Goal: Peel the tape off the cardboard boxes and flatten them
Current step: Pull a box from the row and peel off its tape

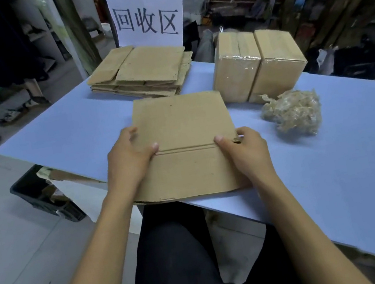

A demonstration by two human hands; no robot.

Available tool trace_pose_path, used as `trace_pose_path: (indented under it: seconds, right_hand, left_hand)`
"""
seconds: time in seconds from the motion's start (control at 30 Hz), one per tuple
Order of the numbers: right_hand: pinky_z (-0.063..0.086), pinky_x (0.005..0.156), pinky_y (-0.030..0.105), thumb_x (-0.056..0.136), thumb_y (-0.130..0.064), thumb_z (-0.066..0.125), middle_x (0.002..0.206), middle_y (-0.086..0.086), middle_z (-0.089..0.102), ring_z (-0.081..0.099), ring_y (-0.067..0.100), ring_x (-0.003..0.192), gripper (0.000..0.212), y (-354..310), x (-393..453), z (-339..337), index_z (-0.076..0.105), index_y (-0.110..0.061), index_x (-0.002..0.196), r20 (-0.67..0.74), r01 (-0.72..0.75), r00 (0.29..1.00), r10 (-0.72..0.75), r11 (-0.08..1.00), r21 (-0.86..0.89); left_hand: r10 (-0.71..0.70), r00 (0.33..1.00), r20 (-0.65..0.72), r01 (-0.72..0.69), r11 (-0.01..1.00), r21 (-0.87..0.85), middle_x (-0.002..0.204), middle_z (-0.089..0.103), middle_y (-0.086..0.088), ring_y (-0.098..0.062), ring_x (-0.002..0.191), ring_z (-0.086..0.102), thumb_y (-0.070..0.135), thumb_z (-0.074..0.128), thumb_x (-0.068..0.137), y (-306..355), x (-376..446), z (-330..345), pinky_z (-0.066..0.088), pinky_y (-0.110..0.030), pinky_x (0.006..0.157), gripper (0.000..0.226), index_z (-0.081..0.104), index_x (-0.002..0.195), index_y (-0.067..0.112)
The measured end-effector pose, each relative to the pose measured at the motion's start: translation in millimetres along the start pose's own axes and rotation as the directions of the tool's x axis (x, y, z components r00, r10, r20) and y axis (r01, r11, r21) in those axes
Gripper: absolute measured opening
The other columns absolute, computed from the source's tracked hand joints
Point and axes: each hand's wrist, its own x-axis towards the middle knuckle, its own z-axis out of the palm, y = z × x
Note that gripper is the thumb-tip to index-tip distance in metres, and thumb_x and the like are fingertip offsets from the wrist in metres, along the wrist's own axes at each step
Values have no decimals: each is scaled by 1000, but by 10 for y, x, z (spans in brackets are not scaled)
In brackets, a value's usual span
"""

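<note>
A flattened cardboard box (183, 127) lies at the near edge of the blue table (333, 168), hanging slightly over it. My left hand (129, 161) grips its left side, thumb on top by the fold line, fingers curled round the edge. My right hand (245, 154) grips the right side the same way, thumb on top. A stack of flattened boxes (146, 72) lies at the back left. Two taped-up boxes (257, 64) stand side by side at the back right. A crumpled ball of peeled tape (293, 110) sits in front of them.
A white paper sign (146, 13) with black characters stands behind the flat stack. A black crate (43, 196) sits on the floor to the left under the table edge. Cluttered shelves run along the back. My legs in dark trousers are under the table edge.
</note>
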Motion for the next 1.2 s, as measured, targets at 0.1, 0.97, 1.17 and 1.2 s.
trace_pose_path:
  seconds: [0.1, 0.97, 1.17, 1.2]
  right_hand:
    - [43, 87, 42, 94, -47, 59, 128, 15, 53, 51, 37, 118, 52, -36, -12, 121, 47, -15, 132, 6, 76, 996, -84, 870, -488]
    - [54, 61, 34, 81, -11, 65, 101, 5, 62, 59, 15, 64, 42, -1066, 572, 854, 41, -36, 106, 197, -23, 973, -118, 805, 593]
    - [51, 59, 29, 88, -5, 70, 84, 9, 64, 59, 18, 61, 18, -1172, 1750, 1138, 57, -14, 97, 155, -16, 985, -71, 868, 497]
    - [51, 57, 26, 89, -9, 71, 86, 8, 64, 60, 17, 62, 18, -1166, 1911, 1171, 57, -13, 100, 143, -34, 989, -36, 886, 462]
  left_hand:
    - [6, 993, 118, -47, 934, 354, 146, 39, -16, -38, 128, 41, 34, 64, 93, 18, -2, 139, 37, -40, 102, 40, 59, 130, 20]
    - [-438, 898, -42, 177, 445, -878, 109, 65, -13, -32, 100, 66, 10, 70, 70, 409, 1265, 20, 57, -45, 86, 43, 52, 109, 7]
    - [-189, 968, -165, 142, 955, -262, 143, 32, -18, -28, 126, 39, 26, 82, 79, 195, 2144, 23, 35, -25, 89, 92, 25, 150, 17]
    - [-162, 977, -135, 140, 977, -160, 143, 29, -19, -31, 127, 39, 32, 81, 81, 155, 2243, 36, 36, -27, 91, 85, 31, 148, 15]
